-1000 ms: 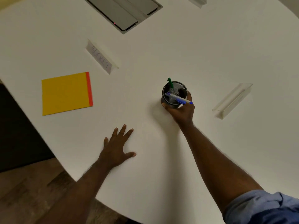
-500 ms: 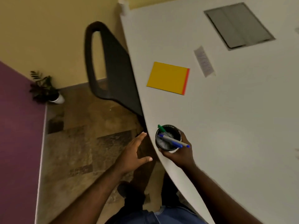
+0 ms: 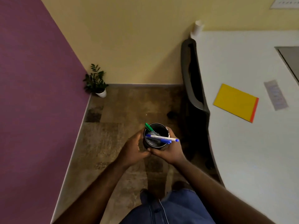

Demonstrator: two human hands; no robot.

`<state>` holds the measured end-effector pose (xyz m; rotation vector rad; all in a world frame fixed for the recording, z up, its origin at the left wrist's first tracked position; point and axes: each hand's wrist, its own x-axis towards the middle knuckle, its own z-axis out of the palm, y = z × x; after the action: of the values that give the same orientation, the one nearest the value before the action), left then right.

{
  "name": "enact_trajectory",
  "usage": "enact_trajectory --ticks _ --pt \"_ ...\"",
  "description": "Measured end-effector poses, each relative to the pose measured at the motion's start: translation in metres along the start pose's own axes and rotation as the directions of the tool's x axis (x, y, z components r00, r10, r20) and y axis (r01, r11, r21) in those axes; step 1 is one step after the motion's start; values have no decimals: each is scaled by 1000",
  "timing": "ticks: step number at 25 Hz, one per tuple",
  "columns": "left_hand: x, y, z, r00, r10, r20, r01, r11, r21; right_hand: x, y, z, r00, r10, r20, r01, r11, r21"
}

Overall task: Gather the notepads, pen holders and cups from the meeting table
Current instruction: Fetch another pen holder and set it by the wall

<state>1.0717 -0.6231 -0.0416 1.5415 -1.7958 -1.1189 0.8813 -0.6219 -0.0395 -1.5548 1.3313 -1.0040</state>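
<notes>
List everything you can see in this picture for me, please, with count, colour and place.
pen holder: one, black, held over the floor
pens: about three, blue and green, in the holder
notepad: one, yellow with orange edge, on the table
table: one, white, right
name card: one, pale, beyond the notepad
cup: one, white, table's far corner
chair: one, dark, at the table
potted plant: one, green, floor corner
left hand: grips the holder
right hand: grips the holder

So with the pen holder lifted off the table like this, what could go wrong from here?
1. The blue pens lie nearly flat across the rim of the pen holder, tips past the edge; a tilt could spill them onto the floor.
2. Both the left hand and right hand grip the holder, leaving neither free for the yellow notepad and the white cup on the table.
</notes>
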Motion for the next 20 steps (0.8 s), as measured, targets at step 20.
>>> enact_trajectory --ticks 20 --pt "337 -30 -210 988 21 -150 -21 1000 -1 407 -39 59 987 -161 15 162 982 -95"
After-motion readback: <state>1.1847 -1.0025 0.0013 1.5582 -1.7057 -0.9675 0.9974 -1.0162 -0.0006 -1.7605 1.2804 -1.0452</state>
